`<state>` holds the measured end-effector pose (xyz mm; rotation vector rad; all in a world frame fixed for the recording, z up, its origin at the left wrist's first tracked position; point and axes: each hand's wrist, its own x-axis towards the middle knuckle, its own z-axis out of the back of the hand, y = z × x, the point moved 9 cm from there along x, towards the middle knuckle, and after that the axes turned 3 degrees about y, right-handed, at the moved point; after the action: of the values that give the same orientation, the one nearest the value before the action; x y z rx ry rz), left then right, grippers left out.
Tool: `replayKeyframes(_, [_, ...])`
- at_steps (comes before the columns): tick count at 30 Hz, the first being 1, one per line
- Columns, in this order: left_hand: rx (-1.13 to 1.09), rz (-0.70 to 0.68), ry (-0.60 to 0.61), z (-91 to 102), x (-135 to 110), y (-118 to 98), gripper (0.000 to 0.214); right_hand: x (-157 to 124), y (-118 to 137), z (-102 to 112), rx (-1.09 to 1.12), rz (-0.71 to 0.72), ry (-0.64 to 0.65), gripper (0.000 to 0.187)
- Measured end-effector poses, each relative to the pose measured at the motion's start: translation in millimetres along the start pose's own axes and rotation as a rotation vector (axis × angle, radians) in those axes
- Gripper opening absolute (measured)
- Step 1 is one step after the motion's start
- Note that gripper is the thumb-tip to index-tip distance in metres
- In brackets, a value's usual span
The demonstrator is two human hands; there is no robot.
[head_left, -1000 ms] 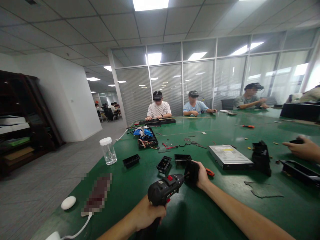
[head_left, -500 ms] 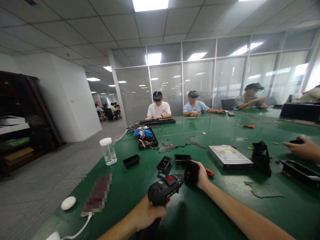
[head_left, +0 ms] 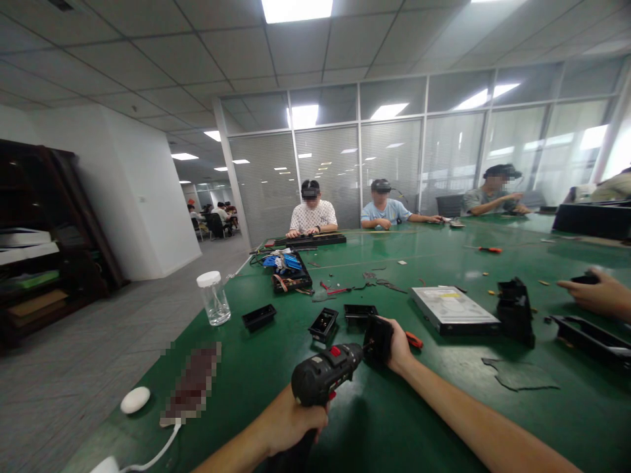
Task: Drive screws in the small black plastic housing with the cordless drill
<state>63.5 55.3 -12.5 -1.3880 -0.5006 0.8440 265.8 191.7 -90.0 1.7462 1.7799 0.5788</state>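
Note:
My left hand [head_left: 300, 420] is wrapped round the grip of a black cordless drill [head_left: 323, 376] with red accents. The drill points up and to the right. Its bit meets the open side of a small black plastic box [head_left: 378, 340], tilted up off the table, which my right hand [head_left: 398, 347] grips from the right. Just beyond are similar black boxes: one lies left [head_left: 259, 318], another sits in the middle [head_left: 323, 325] with small bits inside, and a third [head_left: 359, 314] lies behind the held one. An orange-handled tool [head_left: 414, 339] shows partly behind my right wrist.
On the green table [head_left: 236, 394] stand a lidded clear jar [head_left: 213, 299], a disc drive [head_left: 454, 309] and black plastic parts [head_left: 515, 312]. A pixelated phone-like object [head_left: 191, 384] with a white cable lies left. Another person's hand [head_left: 601, 293] is at right; several people sit across.

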Motion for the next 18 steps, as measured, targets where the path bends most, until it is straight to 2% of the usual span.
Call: replayKeyframes(18, [0.004, 0.018, -0.007, 0.5, -1.0, 0.9, 0.017, 1.7, -1.0, 1.4, 0.008, -0.013, -0.004, 0.020])
